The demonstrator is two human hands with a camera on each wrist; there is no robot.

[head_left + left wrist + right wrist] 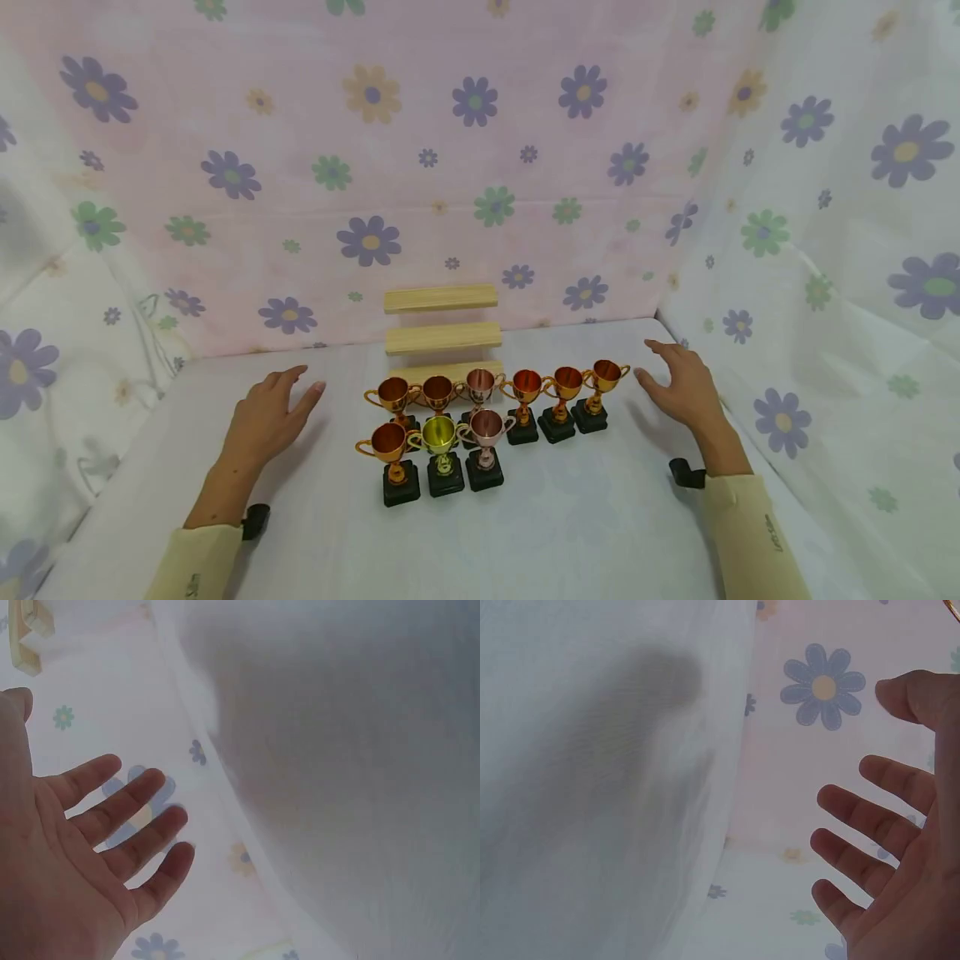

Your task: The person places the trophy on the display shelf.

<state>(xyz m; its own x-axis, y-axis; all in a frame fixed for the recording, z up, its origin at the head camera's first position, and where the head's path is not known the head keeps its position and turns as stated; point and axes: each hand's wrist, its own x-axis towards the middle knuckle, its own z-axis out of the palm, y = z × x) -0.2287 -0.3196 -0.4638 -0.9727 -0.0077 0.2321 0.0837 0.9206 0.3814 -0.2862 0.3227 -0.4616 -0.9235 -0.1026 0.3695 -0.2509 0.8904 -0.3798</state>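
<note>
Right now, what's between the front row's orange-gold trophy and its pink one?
Head view: the yellow trophy stands between the front orange-gold trophy and the front pink trophy.

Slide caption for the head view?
Nine small trophies near a wooden rack, left hand and right hand empty on either side.

A pink flowered curtain (420,192) backs a white table (585,517); a flowered cloth (56,283) hangs at left, a matching sheet (855,350) at right.
</note>
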